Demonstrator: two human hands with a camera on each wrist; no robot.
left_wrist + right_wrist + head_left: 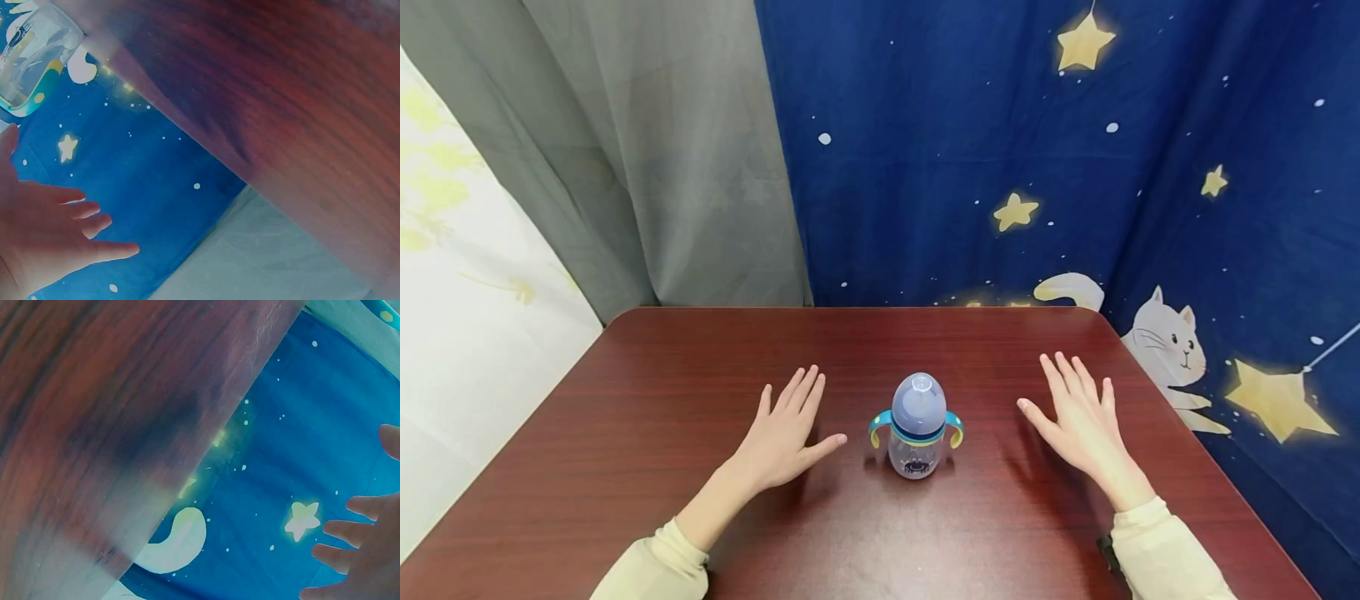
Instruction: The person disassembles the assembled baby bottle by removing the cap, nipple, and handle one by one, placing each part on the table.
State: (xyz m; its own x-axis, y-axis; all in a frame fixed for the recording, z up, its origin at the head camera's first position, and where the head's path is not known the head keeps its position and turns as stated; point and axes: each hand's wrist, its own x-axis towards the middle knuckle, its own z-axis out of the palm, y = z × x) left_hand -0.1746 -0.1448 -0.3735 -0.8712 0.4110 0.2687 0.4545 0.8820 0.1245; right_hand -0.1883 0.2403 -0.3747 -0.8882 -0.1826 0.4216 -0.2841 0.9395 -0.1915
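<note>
A baby bottle (pixel 917 425) stands upright on the table, with a lilac-blue dome cap, a clear body with a dark printed figure, and a blue-and-yellow handle on each side. To its left my left hand (pixel 782 442) is held with straight, spread fingers, the thumb pointing toward the bottle but apart from it. My right hand (pixel 1082 425), farther off on the other side, also has its fingers extended and holds nothing. The left wrist view shows the clear bottle body (pixel 44 50) beyond the thumb; in the right wrist view only a bit of a blue handle (pixel 384 311) appears at the corner.
The dark red wood-grain table (pixel 715 358) has rounded far corners. Behind it hang a grey curtain (pixel 700 167) and a blue curtain (pixel 925 167) printed with stars and a white cat. A white patterned cloth (pixel 467 333) is at the left.
</note>
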